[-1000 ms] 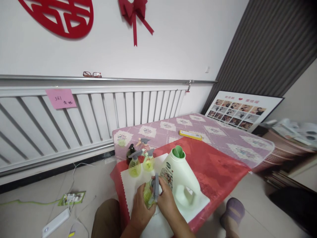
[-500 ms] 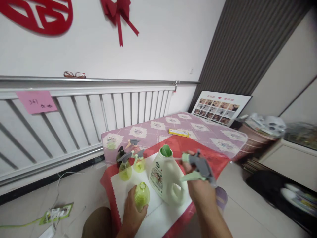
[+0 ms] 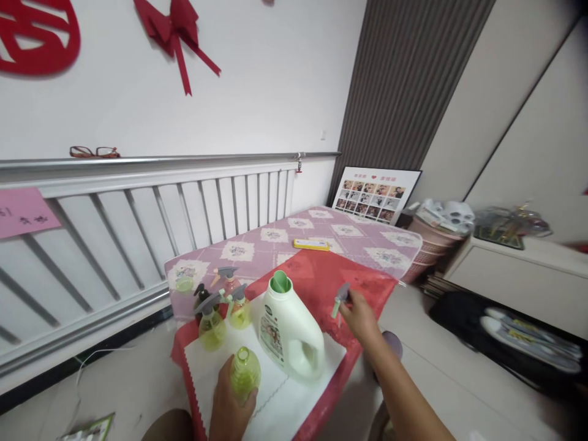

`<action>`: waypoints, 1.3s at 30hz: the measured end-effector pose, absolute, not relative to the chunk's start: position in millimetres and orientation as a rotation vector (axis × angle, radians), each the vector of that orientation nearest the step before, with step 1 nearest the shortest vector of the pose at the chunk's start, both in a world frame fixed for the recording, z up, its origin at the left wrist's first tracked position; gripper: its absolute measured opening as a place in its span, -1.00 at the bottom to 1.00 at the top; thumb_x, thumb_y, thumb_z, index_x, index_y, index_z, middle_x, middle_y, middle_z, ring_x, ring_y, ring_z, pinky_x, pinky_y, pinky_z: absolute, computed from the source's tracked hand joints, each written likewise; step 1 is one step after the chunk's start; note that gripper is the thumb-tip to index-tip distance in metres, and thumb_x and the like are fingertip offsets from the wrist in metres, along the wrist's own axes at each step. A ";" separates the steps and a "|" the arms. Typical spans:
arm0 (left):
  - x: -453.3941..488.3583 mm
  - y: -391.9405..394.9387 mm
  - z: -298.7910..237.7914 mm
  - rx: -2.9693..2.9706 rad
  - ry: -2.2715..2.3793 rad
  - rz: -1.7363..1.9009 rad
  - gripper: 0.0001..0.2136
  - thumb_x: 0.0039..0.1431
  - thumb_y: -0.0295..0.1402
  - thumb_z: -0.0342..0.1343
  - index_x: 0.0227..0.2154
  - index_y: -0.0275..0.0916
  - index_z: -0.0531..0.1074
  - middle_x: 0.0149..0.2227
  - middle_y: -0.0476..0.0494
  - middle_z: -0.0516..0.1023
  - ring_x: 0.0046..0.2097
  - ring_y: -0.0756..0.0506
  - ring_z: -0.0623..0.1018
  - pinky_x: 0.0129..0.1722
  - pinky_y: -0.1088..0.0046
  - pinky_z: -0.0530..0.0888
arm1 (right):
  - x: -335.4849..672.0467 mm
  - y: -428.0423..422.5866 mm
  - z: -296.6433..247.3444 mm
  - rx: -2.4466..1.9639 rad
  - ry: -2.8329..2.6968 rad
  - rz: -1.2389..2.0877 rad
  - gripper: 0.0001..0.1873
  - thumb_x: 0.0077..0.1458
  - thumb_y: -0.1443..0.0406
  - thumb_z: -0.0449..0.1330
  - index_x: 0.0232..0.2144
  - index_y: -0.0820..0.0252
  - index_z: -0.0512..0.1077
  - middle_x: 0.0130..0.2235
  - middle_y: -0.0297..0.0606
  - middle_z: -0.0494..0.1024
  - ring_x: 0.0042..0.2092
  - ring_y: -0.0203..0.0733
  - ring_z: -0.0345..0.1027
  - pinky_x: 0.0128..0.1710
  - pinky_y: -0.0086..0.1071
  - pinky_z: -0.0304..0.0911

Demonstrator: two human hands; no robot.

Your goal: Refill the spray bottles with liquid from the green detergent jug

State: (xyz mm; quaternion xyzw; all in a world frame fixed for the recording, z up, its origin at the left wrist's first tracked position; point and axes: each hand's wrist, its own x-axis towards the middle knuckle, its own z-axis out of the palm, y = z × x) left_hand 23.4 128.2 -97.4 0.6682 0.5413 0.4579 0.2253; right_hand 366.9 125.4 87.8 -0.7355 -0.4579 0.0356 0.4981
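My left hand is wrapped round a small yellow-green spray bottle with its top off, standing on a white mat. My right hand holds the grey and green spray head over the red cloth, to the right of a large white detergent bottle whose green spout is open. Two more yellow-green spray bottles with grey heads stand behind the mat, next to a pink one and a dark one.
The low table has a purple patterned cloth with a yellow flat box on it. A white radiator runs behind, with glasses on top. A photo board, a basket and a white cabinet stand at right.
My right hand pulled the spray head off the small bottle and carried it right, then lowered it toward the red cloth. The view swung to the right. My left hand kept hold of the bottle.
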 end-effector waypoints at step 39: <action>17.7 130.7 -86.6 1.615 1.466 1.334 -0.33 -0.02 -0.38 0.17 0.19 -0.27 0.09 0.19 -0.38 0.28 0.23 -0.30 0.31 0.22 0.06 0.29 | 262.0 97.4 56.9 -1.583 -1.058 0.712 -0.55 -0.24 0.03 0.32 -0.31 0.20 0.52 -0.26 -0.14 0.65 -0.25 0.03 0.51 -0.27 -0.21 0.41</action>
